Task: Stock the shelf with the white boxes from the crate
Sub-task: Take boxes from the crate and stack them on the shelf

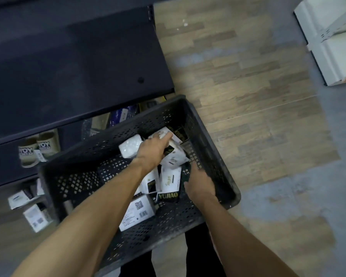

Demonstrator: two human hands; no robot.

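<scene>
Picking step: both hands are down in the crate (214, 144), choosing a box to lift.

The white boxes (137, 212) lie jumbled in the crate's far right half, none yet on its way to the dark shelf (68, 66) on the left. The left hand (155, 148) reaches over the far boxes, fingers (166, 136) stretched out flat on one, not closed round it. The right hand (200, 182) sits by a dark-edged pack; whether its fingers grasp it I cannot tell. Next, I judge, the fingers must close on one box and carry it left to the shelf.
</scene>
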